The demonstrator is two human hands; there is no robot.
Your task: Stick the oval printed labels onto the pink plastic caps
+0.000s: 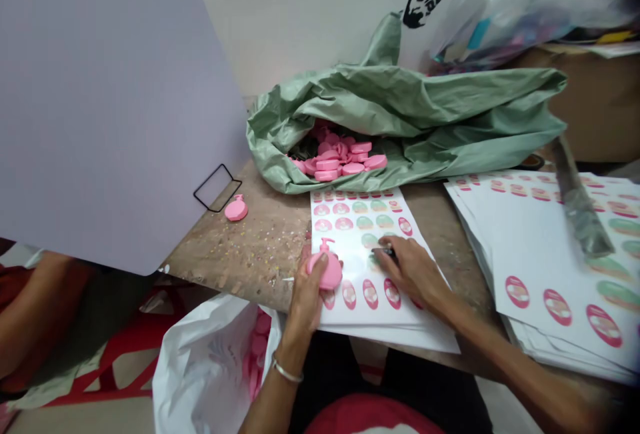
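Pink bottle (326, 274): sat in the left hand, over the left edge of the sticker sheet (350, 315), its round face turned up toward the wearer and its pump pointing to the far side.
Left hand (307, 291): closed round the bottle, thumb laid across its front, fingers mostly hidden behind.
Right hand (413, 266): pinched a small dark tool (389, 252) above the sheet, beside the green stickers; blur left its exact kind unclear.
Bottle and right hand: lay apart, side by side; the bottle was to the left of the right hand's fingertips, its long axis running away from the wearer, with the left hand the nearer.
Loose bottle (236, 209): stood on the speckled surface (260, 257), left of the sheet, near a black wire stand (208, 205).
Green bag (465, 104): lay open beyond the sheet, with pink bottles (345, 159) heaped in its mouth.
White bag (200, 354): held more pink pieces (257, 347) below the surface's near edge.
Paper stack (530, 247): lay on the right, printed with similar stickers.
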